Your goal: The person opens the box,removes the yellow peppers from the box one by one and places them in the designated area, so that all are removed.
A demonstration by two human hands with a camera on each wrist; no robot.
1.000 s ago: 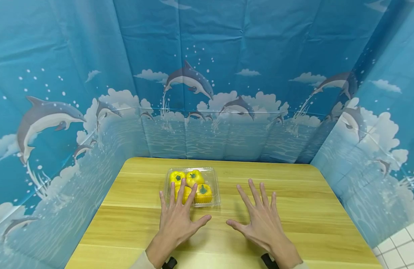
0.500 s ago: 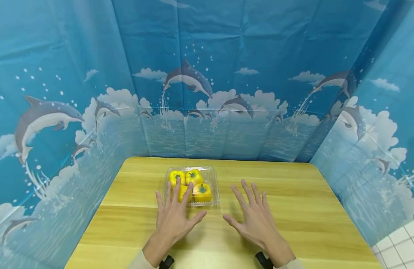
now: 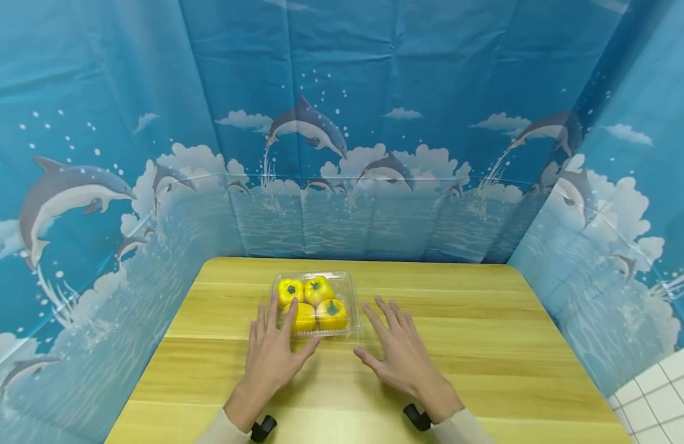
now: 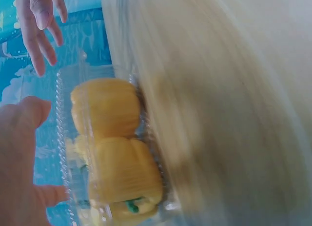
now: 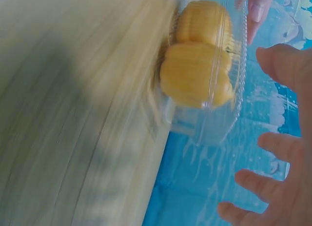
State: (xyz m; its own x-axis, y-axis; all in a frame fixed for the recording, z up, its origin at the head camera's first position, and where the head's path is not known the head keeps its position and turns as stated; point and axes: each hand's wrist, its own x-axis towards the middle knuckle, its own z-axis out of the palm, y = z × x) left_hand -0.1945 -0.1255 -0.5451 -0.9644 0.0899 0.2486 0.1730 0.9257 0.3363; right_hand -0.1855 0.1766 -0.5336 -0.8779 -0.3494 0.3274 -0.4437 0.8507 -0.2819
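Note:
A clear plastic clamshell box lies closed on the wooden table, with several yellow bell peppers inside. My left hand is spread flat, and its fingertips overlap the box's near left corner. I cannot tell whether they touch it. Just right of the box my right hand is also spread and holds nothing. The blurred left wrist view shows the box, the peppers and my left thumb beside it. In the right wrist view the box sits close to my right fingers.
Blue dolphin-print curtains wall the table on the left, back and right. Bare wood stretches to the right of the box and along the near edge. White floor tiles show at the lower right.
Both hands have drifted left and inward toward the box, the right hand closing most of its gap to the box's right side. The box has not moved.

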